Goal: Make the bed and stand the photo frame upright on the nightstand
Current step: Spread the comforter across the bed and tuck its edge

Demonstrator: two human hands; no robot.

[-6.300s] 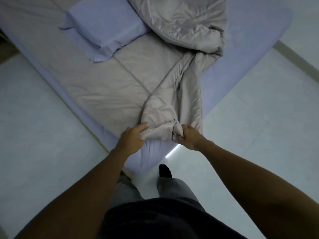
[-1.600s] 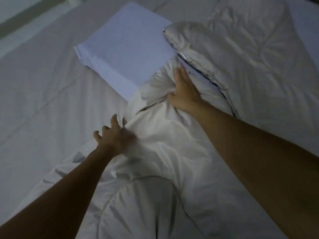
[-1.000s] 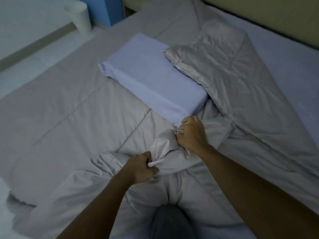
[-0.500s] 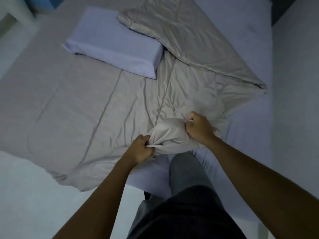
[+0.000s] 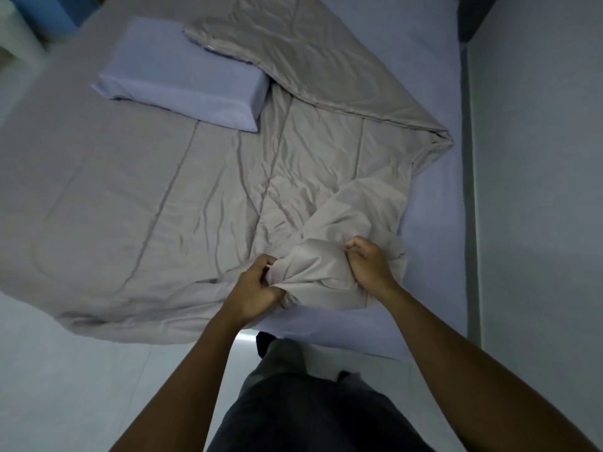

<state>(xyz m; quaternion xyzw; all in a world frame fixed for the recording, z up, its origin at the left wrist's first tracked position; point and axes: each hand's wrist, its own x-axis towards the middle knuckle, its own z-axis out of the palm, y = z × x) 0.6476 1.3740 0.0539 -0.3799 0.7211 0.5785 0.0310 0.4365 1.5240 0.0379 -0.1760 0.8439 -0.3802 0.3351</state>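
Note:
A beige quilted duvet [image 5: 182, 203] lies spread over most of the bed, its far right part folded back on itself. The bed's lavender sheet [image 5: 434, 230] shows bare along the right side. A lavender pillow [image 5: 182, 83] rests on the duvet near the head. My left hand [image 5: 254, 291] and my right hand [image 5: 368, 262] each grip a bunched corner of the duvet at the foot edge, the cloth humped between them. The photo frame and nightstand top are out of sight.
A pale wall [image 5: 538, 190] runs close along the bed's right side. A blue piece of furniture [image 5: 62, 11] and a white object [image 5: 13, 31] stand at the top left. My legs [image 5: 293, 386] stand on the pale floor [image 5: 81, 386] at the bed's foot.
I have backed from over the bed to its foot, dragging the bunched duvet corner with both hands toward the foot edge. The duvet now lies flatter on the left.

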